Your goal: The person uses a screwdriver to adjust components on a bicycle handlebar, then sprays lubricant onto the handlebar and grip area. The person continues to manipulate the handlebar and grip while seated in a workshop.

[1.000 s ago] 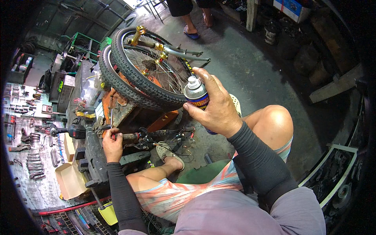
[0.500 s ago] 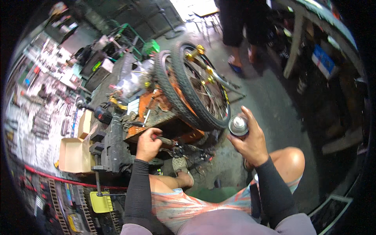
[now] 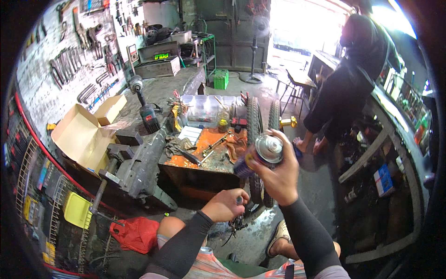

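My right hand [image 3: 284,176] is wrapped around a spray can [image 3: 269,149]. The can is tilted, with its metal dome up and its dark blue printed body slanting down to the left. Lower and to the left, my left hand [image 3: 224,205] is closed in a fist. A small dark round end shows between its fingers, but the rest is hidden and I cannot make out what it is. Just beyond the can stand bicycle wheels [image 3: 253,122] with knobby tyres, and a gold hub shows beside them. Dark cables and small parts [image 3: 238,224] are below my left hand.
An orange-topped box [image 3: 218,162] bears tools, rags and clear plastic containers. To its left is a workbench [image 3: 153,158] with a power tool [image 3: 147,114], a vise [image 3: 121,151] and open cardboard boxes [image 3: 81,137]. A person [image 3: 346,88] stands at the right beside another bench.
The view has swung upward and leftward. My left hand has come closer to my right hand. The spray can has tipped, so its side shows now. The person's upper body has come into view.
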The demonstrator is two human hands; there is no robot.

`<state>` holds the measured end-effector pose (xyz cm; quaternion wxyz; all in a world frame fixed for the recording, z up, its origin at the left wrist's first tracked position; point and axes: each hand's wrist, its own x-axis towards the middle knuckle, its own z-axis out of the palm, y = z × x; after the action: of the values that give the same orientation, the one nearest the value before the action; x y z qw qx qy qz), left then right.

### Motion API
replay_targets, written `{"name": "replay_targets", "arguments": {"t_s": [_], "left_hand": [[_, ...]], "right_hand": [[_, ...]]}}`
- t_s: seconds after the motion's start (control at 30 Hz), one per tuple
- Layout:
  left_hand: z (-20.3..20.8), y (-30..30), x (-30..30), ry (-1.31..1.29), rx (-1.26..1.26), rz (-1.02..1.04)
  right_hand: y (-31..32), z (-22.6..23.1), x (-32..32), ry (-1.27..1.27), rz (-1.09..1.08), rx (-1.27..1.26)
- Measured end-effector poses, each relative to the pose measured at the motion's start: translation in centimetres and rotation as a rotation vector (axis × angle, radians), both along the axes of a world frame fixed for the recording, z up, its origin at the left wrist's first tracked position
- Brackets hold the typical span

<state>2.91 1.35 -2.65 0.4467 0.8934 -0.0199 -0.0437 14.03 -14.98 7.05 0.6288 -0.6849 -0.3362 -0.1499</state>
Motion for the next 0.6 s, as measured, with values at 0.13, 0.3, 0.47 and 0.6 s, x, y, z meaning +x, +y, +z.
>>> {"name": "replay_targets", "arguments": {"t_s": [0.13,0.3,0.47,0.6], "left_hand": [[-2.8,-0.4,0.7,-0.082,-0.173,0.002],[-1.5,0.1,0.8,0.044,-0.199,-0.002],[-1.7,1.2,0.8,0.008,-0.224,0.011],[-0.9,1.3,1.1,0.139,-0.232,0.047]], "right_hand": [[11.4,-0.1,5.4,0.034,0.083,-0.052],[22.0,-4.1,12.0,-0.186,-0.059,-0.242],[27.2,-6.1,14.8,-0.190,-0.058,-0.322],[26.6,-9.1,16.4,-0.131,-0.080,-0.419]]}}
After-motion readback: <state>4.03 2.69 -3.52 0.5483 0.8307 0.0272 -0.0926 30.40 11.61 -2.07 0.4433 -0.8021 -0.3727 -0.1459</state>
